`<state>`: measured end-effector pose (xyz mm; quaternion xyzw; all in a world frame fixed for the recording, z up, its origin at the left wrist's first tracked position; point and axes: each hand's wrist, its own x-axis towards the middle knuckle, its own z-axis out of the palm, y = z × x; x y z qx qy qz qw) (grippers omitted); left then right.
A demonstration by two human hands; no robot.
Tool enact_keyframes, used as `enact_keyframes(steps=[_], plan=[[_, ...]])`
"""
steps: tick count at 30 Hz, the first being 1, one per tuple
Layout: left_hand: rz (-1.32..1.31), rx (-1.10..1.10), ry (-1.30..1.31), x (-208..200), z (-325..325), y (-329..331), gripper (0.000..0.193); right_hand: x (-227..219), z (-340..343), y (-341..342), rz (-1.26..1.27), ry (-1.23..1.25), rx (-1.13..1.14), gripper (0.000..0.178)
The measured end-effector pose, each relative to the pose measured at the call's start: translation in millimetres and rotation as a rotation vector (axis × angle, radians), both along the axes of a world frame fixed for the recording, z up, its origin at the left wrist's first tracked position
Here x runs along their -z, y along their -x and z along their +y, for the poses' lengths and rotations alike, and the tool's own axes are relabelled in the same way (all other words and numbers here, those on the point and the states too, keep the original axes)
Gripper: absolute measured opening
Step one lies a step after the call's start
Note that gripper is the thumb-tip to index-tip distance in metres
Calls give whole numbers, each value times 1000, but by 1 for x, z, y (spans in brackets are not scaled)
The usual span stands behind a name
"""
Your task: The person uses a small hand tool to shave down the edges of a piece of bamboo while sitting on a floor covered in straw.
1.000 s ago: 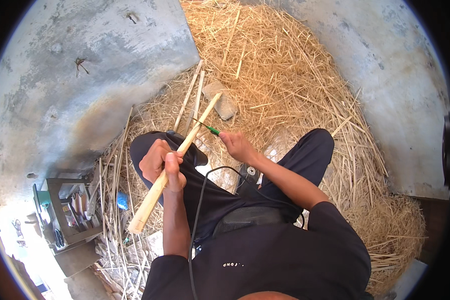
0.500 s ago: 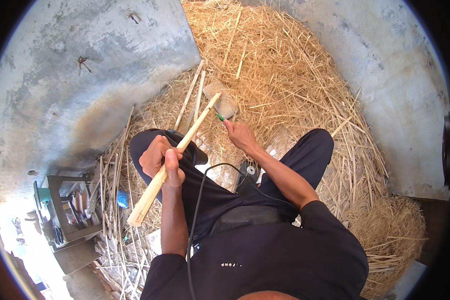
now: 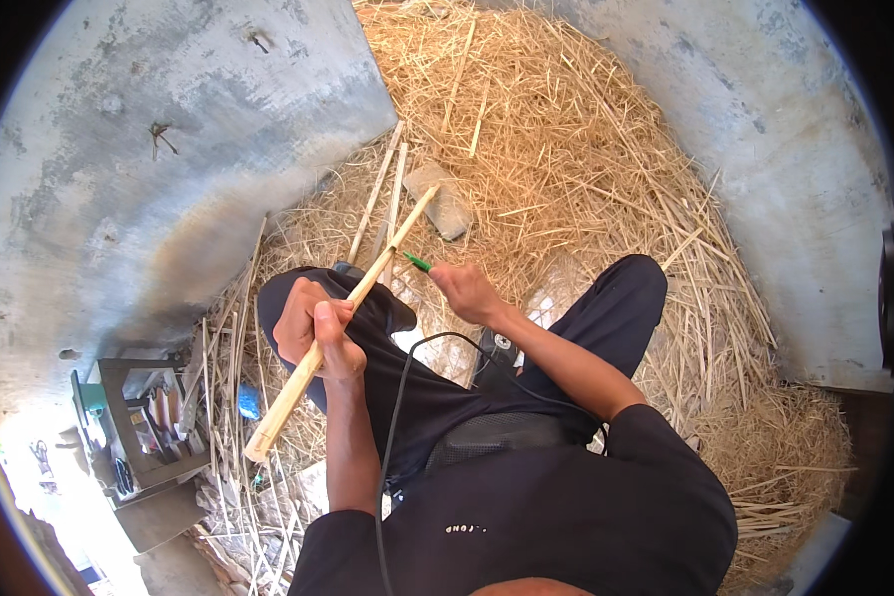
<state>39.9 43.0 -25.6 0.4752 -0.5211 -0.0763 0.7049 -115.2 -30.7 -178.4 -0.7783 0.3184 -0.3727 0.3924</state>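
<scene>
A long, pale stick of whittled-looking wood or bamboo (image 3: 377, 270) slants across in front of me. Its thicker end points down toward my left, and its thin end reaches over a grey block. My left hand (image 3: 317, 328) is wrapped round the stick near its middle, the thumb lying along it. Between the closed fingers of my right hand (image 3: 467, 291) is a slim green tool (image 3: 417, 262). That tool's tip is close beside the stick's upper part, near a dark mark; its exact kind is too small to tell.
Thin shavings (image 3: 556, 129) cover the floor ahead and around my crossed legs. The grey block (image 3: 445, 207) lies among them, beside several strips (image 3: 377, 189). Concrete walls (image 3: 169, 139) rise left and right. An open wooden box (image 3: 149, 427) with tools stands at left; a black cable (image 3: 399, 397) hangs over my lap.
My right hand and the green tool have moved left and slightly down, closer to the stick. The stick has shifted slightly downward, and more of the grey block shows.
</scene>
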Motion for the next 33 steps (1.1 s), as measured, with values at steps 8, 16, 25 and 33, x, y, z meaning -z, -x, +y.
enact_keyframes(steps=[8,16,25,33], plan=[[-2,-273,-137,-9,1,7,37,-17,3,-26,107,118,38,25],[-53,-322,-142,-11,-3,6,36,7,-25,5,303,-155,235,42],[-92,-278,-94,-7,-6,10,39,16,-23,18,344,-192,211,43],[-30,-218,-83,-3,-6,7,36,25,-40,10,501,-391,295,42]])
